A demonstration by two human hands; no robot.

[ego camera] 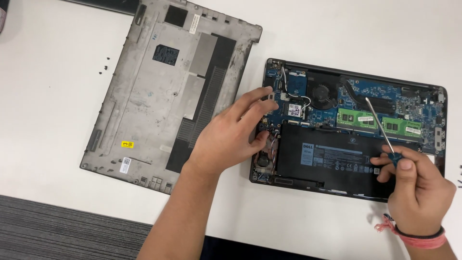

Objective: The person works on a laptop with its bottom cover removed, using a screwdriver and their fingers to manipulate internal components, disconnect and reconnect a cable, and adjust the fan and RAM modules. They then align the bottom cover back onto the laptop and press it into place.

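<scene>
An opened laptop (pixel 433 91) lies bottom up on the white table, its blue circuit board, fan, green memory sticks and black battery (pixel 327 159) exposed. My left hand (pixel 231 135) rests on the laptop's left edge, fingers apart, touching the board near the speaker and holding nothing. My right hand (pixel 416 188) is closed on a screwdriver (pixel 378 123) with a thin metal shaft and blue handle. The shaft points up and left, its tip over the heat pipe by the memory sticks.
The removed grey bottom cover (pixel 168 91) lies inside up to the left of the laptop. Several small black screws (pixel 103 66) sit on the table (pixel 43 120) left of the cover. The table's front edge runs along the bottom, with dark carpet (pixel 67 228) below.
</scene>
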